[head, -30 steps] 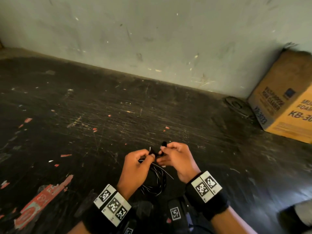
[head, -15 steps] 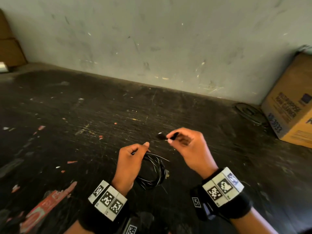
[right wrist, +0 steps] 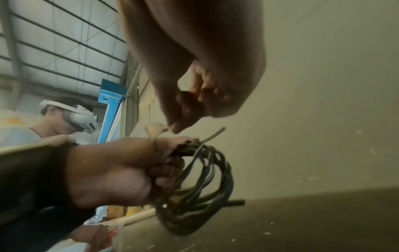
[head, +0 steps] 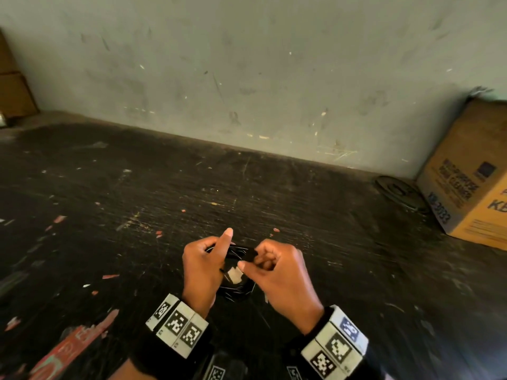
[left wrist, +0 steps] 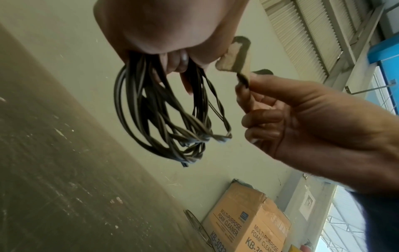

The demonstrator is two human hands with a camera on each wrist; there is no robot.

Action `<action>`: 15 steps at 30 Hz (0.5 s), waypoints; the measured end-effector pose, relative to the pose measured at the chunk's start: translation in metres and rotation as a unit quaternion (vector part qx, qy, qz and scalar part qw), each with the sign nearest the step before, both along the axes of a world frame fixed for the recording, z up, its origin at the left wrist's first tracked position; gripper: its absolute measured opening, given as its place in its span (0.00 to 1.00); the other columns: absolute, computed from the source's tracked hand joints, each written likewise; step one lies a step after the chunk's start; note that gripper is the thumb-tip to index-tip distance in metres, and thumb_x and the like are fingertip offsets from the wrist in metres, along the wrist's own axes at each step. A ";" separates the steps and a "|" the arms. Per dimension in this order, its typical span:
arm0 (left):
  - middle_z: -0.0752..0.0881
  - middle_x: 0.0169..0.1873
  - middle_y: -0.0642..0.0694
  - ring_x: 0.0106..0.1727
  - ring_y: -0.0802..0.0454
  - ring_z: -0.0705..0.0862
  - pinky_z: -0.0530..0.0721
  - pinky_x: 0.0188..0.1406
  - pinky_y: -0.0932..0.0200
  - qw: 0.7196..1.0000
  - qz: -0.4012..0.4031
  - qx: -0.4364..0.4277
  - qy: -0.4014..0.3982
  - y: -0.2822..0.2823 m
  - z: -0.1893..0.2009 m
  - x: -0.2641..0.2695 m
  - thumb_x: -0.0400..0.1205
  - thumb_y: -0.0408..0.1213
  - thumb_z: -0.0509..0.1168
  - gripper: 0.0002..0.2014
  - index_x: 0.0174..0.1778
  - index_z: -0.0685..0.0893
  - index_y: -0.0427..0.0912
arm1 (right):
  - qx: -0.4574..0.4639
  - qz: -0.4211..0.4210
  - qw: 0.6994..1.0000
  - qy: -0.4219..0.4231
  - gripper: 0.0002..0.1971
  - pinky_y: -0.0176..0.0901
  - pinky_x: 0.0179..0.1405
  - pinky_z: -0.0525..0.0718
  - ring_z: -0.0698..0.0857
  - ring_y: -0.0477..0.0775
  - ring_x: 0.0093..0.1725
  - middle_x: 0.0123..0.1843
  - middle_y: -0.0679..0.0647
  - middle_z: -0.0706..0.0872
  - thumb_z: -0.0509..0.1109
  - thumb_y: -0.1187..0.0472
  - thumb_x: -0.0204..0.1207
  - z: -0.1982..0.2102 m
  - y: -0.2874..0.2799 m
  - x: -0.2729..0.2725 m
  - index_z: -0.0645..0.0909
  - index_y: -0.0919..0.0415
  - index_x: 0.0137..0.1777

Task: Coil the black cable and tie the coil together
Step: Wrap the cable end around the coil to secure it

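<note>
The black cable hangs as a coil of several loops from my left hand, which grips the bundle at its top, index finger sticking up. The coil shows in the right wrist view too, one loose end poking out. A short strap, black outside and pale inside, runs from the bundle to my right hand, which pinches the strap's free end between thumb and forefinger. The strap appears pale between both hands, held a little above the dark tabletop.
A cardboard box of foam cleaner stands at the back right against the grey wall, with a flat dark disc beside it. Another brown box sits at the far left. A person wearing a headset stands nearby.
My right hand, which was raised apart with the strap end half a second ago, has come back down beside the left hand. The left hand now grips the coil in a fist.
</note>
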State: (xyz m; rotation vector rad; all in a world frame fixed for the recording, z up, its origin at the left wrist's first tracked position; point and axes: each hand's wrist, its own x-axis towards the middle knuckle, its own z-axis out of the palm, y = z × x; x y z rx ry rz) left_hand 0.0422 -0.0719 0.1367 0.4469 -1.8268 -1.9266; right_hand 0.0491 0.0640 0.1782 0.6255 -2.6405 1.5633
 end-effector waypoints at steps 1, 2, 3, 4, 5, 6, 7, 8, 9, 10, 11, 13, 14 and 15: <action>0.84 0.23 0.35 0.26 0.44 0.81 0.80 0.32 0.44 1.000 0.007 -0.001 -0.003 -0.002 -0.001 -0.001 0.77 0.44 0.70 0.19 0.25 0.86 0.34 | 0.009 -0.005 1.000 0.015 0.05 0.28 0.32 0.82 0.83 0.36 0.30 0.30 0.45 0.83 0.77 0.60 0.70 -0.002 -0.002 0.001 0.82 0.55 0.38; 0.86 0.26 0.32 0.28 0.41 0.81 0.82 0.35 0.41 1.000 0.015 -0.003 -0.007 -0.004 -0.001 -0.001 0.77 0.45 0.70 0.19 0.28 0.87 0.33 | 0.023 -0.009 0.999 0.029 0.05 0.30 0.32 0.82 0.84 0.37 0.31 0.30 0.45 0.84 0.76 0.60 0.71 -0.005 -0.003 0.001 0.82 0.53 0.39; 0.86 0.28 0.32 0.29 0.40 0.81 0.83 0.37 0.42 1.000 0.025 -0.004 -0.010 -0.006 -0.002 -0.002 0.77 0.46 0.70 0.18 0.29 0.87 0.33 | 0.033 -0.014 0.998 0.042 0.04 0.31 0.31 0.83 0.84 0.38 0.32 0.31 0.45 0.85 0.76 0.59 0.71 -0.008 -0.004 0.000 0.82 0.51 0.39; 0.86 0.27 0.35 0.28 0.43 0.80 0.81 0.37 0.44 0.999 0.031 -0.005 -0.011 -0.007 -0.002 -0.002 0.77 0.46 0.70 0.18 0.30 0.88 0.34 | 0.037 -0.021 0.998 0.051 0.04 0.32 0.31 0.83 0.85 0.39 0.32 0.32 0.45 0.86 0.75 0.58 0.72 -0.011 -0.004 -0.001 0.83 0.50 0.40; 0.84 0.25 0.38 0.29 0.48 0.79 0.80 0.37 0.48 0.999 0.033 -0.006 -0.014 -0.009 -0.002 -0.002 0.77 0.46 0.69 0.18 0.30 0.88 0.35 | 0.036 -0.026 0.997 0.059 0.04 0.32 0.31 0.83 0.85 0.40 0.31 0.32 0.45 0.85 0.75 0.58 0.72 -0.013 -0.004 -0.002 0.83 0.50 0.40; 0.84 0.24 0.42 0.30 0.52 0.79 0.79 0.37 0.52 0.999 0.035 -0.008 -0.017 -0.009 -0.002 -0.002 0.78 0.45 0.69 0.17 0.29 0.88 0.37 | 0.036 -0.027 0.996 0.072 0.04 0.31 0.30 0.82 0.84 0.41 0.31 0.32 0.45 0.85 0.75 0.58 0.72 -0.015 -0.003 -0.003 0.83 0.50 0.40; 0.84 0.24 0.43 0.30 0.55 0.80 0.79 0.36 0.54 0.999 0.037 -0.011 -0.020 -0.010 -0.001 -0.001 0.78 0.45 0.69 0.16 0.30 0.89 0.38 | 0.040 -0.022 0.995 0.091 0.04 0.31 0.30 0.81 0.84 0.42 0.32 0.32 0.44 0.84 0.75 0.59 0.72 -0.017 -0.003 -0.005 0.83 0.51 0.39; 0.84 0.24 0.41 0.32 0.54 0.81 0.80 0.37 0.53 0.999 0.040 -0.015 -0.024 -0.010 0.000 0.001 0.78 0.45 0.69 0.15 0.30 0.89 0.39 | 0.048 -0.012 0.992 0.118 0.04 0.30 0.32 0.80 0.83 0.42 0.34 0.34 0.43 0.84 0.75 0.59 0.72 -0.019 -0.004 -0.005 0.83 0.51 0.39; 0.86 0.27 0.38 0.33 0.53 0.82 0.81 0.39 0.51 0.999 0.040 -0.018 -0.025 -0.009 0.001 0.001 0.78 0.44 0.68 0.15 0.31 0.89 0.38 | 0.059 -0.003 0.987 0.153 0.03 0.30 0.36 0.80 0.82 0.41 0.37 0.38 0.42 0.84 0.76 0.60 0.71 -0.022 -0.004 -0.006 0.84 0.52 0.40; 0.87 0.28 0.38 0.34 0.53 0.83 0.81 0.41 0.50 0.999 0.039 -0.020 -0.024 -0.008 0.000 0.002 0.79 0.44 0.68 0.15 0.31 0.89 0.38 | 0.070 0.002 0.979 0.191 0.04 0.29 0.40 0.79 0.81 0.41 0.42 0.42 0.43 0.83 0.77 0.60 0.70 -0.026 -0.005 -0.006 0.85 0.53 0.40; 0.87 0.27 0.40 0.33 0.55 0.82 0.81 0.41 0.52 0.999 0.037 -0.020 -0.021 -0.007 0.000 0.003 0.79 0.43 0.68 0.15 0.31 0.89 0.38 | 0.084 0.002 0.970 0.227 0.04 0.29 0.45 0.77 0.79 0.40 0.47 0.46 0.45 0.83 0.78 0.61 0.68 -0.030 -0.006 -0.007 0.85 0.53 0.40; 0.84 0.24 0.41 0.29 0.56 0.81 0.80 0.38 0.52 0.999 0.029 -0.011 -0.018 -0.003 -0.001 0.005 0.79 0.43 0.68 0.16 0.31 0.88 0.34 | 0.135 0.006 0.948 0.288 0.05 0.32 0.56 0.71 0.77 0.46 0.58 0.56 0.50 0.82 0.78 0.61 0.67 -0.036 -0.008 -0.008 0.85 0.53 0.40; 0.85 0.25 0.36 0.30 0.53 0.81 0.81 0.38 0.49 1.000 0.025 -0.002 -0.016 -0.001 -0.002 0.007 0.79 0.42 0.68 0.17 0.32 0.88 0.32 | 0.161 0.013 0.936 0.314 0.04 0.36 0.60 0.70 0.75 0.48 0.63 0.61 0.53 0.81 0.76 0.61 0.67 -0.039 -0.009 -0.008 0.85 0.54 0.40; 0.86 0.28 0.32 0.31 0.49 0.82 0.82 0.38 0.47 1.000 0.021 0.008 -0.012 0.001 -0.003 0.008 0.79 0.42 0.68 0.16 0.32 0.88 0.33 | 0.180 0.020 0.925 0.335 0.02 0.39 0.62 0.72 0.74 0.50 0.66 0.64 0.55 0.81 0.74 0.62 0.68 -0.040 -0.009 -0.008 0.84 0.55 0.40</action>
